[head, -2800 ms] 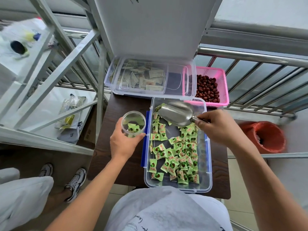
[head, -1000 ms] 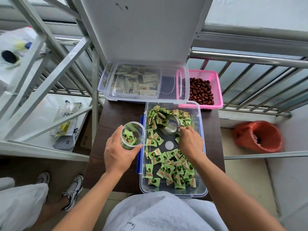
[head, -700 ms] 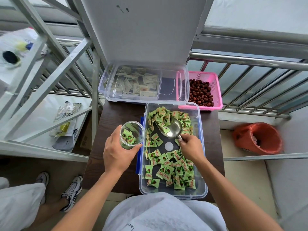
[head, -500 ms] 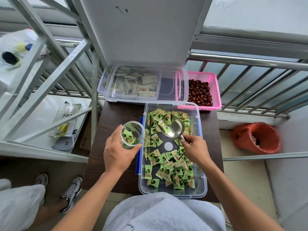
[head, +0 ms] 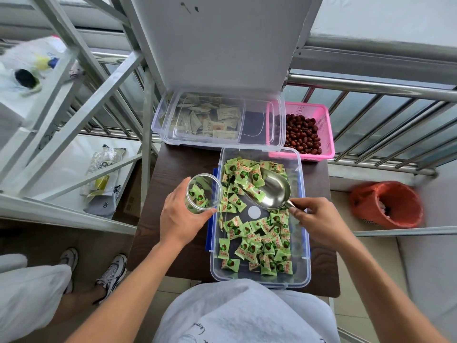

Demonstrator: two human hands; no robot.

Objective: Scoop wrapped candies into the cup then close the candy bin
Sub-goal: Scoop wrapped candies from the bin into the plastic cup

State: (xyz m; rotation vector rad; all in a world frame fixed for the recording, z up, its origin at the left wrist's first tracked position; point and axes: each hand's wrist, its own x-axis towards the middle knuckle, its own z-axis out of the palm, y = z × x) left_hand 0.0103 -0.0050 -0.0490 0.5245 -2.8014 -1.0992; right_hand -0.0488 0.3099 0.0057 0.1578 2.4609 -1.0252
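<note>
An open clear candy bin [head: 305,246] on the small dark table [head: 173,169] holds several green wrapped candies [head: 257,246]. My left hand [head: 181,219] grips a clear plastic cup [head: 204,193] just left of the bin, with a few candies inside. My right hand [head: 315,220] holds the handle of a metal scoop [head: 274,191], which lies over the bin's far half with a couple of candies at its mouth. The bin's clear lid [head: 254,125] rests on the box behind it.
Behind the bin stands a clear box of pale sachets [head: 205,121] and a pink basket of red dates [head: 305,134]. A metal railing [head: 371,87] runs at the back. An orange waste bin [head: 387,204] is on the floor at right. Another person's legs [head: 37,288] stand at left.
My right hand has drawn the scoop back and lifted it from among the far candies, now carrying a couple. The left hand keeps the cup beside the bin.
</note>
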